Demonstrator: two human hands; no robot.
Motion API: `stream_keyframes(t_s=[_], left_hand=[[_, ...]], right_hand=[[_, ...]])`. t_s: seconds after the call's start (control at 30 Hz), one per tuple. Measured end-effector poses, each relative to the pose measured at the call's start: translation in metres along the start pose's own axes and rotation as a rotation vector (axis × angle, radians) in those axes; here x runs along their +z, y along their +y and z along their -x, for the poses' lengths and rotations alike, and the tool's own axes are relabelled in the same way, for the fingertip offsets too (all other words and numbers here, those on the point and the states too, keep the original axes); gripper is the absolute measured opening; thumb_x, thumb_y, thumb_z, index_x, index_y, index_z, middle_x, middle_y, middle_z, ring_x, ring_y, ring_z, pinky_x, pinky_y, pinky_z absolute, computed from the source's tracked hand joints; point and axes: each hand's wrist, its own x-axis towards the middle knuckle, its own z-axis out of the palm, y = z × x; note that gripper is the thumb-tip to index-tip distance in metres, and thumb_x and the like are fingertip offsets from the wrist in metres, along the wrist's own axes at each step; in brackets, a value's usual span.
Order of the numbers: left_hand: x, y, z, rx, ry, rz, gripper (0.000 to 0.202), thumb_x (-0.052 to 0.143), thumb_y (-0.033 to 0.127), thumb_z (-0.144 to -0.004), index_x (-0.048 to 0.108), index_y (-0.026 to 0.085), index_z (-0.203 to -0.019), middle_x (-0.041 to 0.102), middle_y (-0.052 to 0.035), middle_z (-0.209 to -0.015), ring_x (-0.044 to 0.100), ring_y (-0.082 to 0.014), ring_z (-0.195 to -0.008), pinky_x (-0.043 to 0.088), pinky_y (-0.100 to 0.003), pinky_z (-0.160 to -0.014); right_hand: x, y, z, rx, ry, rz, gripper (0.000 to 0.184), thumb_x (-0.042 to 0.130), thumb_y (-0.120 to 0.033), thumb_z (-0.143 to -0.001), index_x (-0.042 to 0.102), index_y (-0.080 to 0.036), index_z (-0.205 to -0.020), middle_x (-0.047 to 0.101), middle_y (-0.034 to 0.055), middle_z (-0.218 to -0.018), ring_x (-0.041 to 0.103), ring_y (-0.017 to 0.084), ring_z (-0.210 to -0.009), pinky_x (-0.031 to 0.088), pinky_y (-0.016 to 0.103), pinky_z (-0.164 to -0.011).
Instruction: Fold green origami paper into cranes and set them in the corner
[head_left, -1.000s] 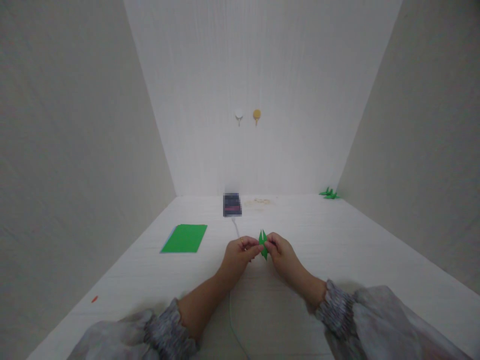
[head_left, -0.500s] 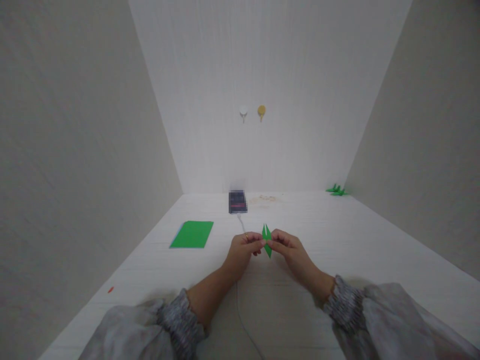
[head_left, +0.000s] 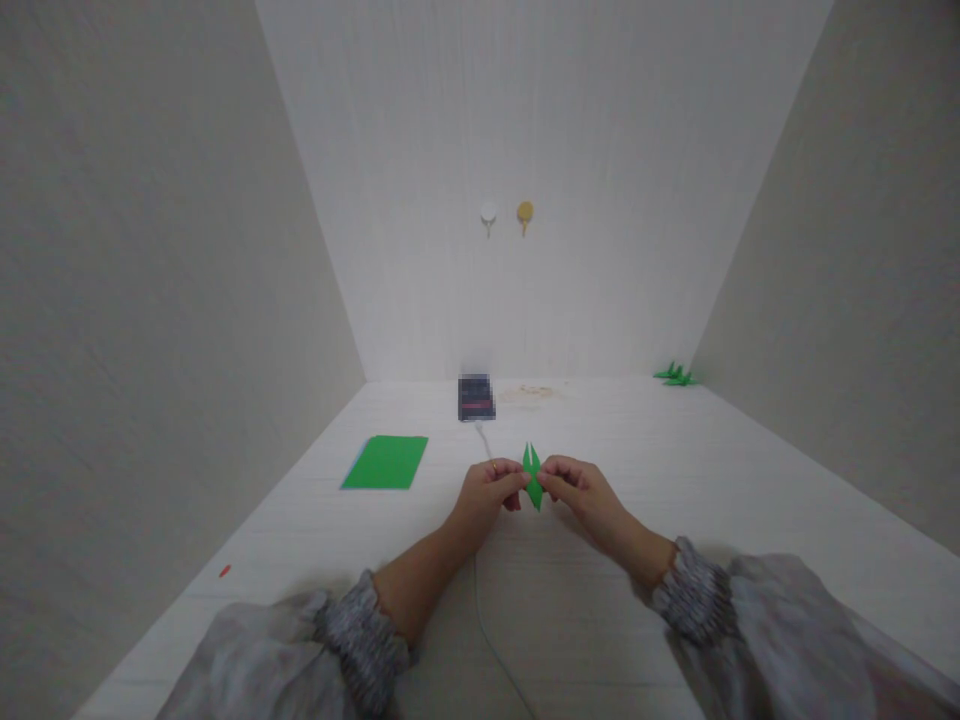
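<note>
Between my two hands is a small piece of folded green paper (head_left: 532, 482), narrow and diamond-shaped, with its far end split into two points. My left hand (head_left: 493, 488) pinches its left edge between thumb and fingers; a ring shows on one finger. On the opposite edge, my right hand (head_left: 574, 485) grips the paper with thumb and forefinger, the other fingers curled. The paper is held above the white table, in front of me.
To the left lies a stack of green square paper (head_left: 386, 463). A dark, blurred device (head_left: 476, 398) with a white cable (head_left: 486, 625) stands by the back wall. Folded green paper figures (head_left: 675, 376) sit in the right back corner. A small red piece (head_left: 225, 571) lies at left.
The folded paper stays in both hands. My right thumb has drawn back slightly from its middle towards the right edge. The whole view has shifted a little.
</note>
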Motion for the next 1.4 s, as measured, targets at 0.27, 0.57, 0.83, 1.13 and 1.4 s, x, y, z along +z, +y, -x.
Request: stream_keyframes(t_s=[0.27,0.57,0.83,1.13,1.4], left_hand=[[0.0,-0.001,-0.001,0.006,-0.049,-0.082,0.024,0.061,0.037,-0.061,0.054,0.015,-0.054,0.043,0.0051,-0.04,0.036,-0.0064,-0.039,0.024,-0.02,-0.043],[0.0,0.005,0.0,0.001,-0.003,0.005,0.022,0.063,0.033,-0.058,0.051,0.015,-0.052,0.044,0.0048,-0.039,0.037,-0.0061,-0.038,0.026,-0.02,-0.043],[-0.002,0.001,-0.004,0.077,0.06,0.089,0.023,0.061,0.033,-0.063,0.048,0.016,-0.071,0.045,0.0074,-0.041,0.038,-0.0062,-0.037,0.028,-0.018,-0.041],[-0.001,0.005,-0.001,0.09,0.013,0.073,0.025,0.055,0.035,-0.069,0.058,0.012,-0.078,0.046,0.0042,-0.045,0.041,-0.0067,-0.041,0.032,-0.019,-0.045],[0.0,0.003,0.002,0.067,-0.031,0.046,0.025,0.065,0.028,-0.06,0.06,0.013,-0.08,0.051,0.0039,-0.049,0.045,-0.0073,-0.045,0.035,-0.021,-0.048]], right_hand=[[0.001,0.003,-0.001,0.078,0.002,-0.027,0.02,0.058,-0.031,-0.065,0.048,-0.018,-0.054,0.04,-0.0059,-0.045,0.033,0.007,-0.041,0.023,0.021,-0.041],[0.003,-0.004,-0.001,0.016,-0.02,-0.006,0.02,0.057,-0.033,-0.068,0.051,-0.017,-0.058,0.042,-0.0055,-0.048,0.037,0.008,-0.045,0.027,0.021,-0.044],[0.006,-0.011,0.001,-0.112,-0.019,-0.04,0.017,0.057,-0.03,-0.071,0.05,-0.021,-0.083,0.048,-0.0033,-0.066,0.045,0.009,-0.051,0.037,0.022,-0.048],[0.0,-0.004,0.0,-0.194,-0.037,0.086,0.019,0.054,-0.026,-0.073,0.056,-0.02,-0.091,0.049,-0.0022,-0.064,0.048,0.01,-0.055,0.04,0.024,-0.053],[0.003,-0.01,0.0,-0.048,0.044,-0.002,0.019,0.055,-0.035,-0.072,0.055,-0.016,-0.068,0.049,-0.0036,-0.05,0.045,0.009,-0.047,0.035,0.022,-0.047]])
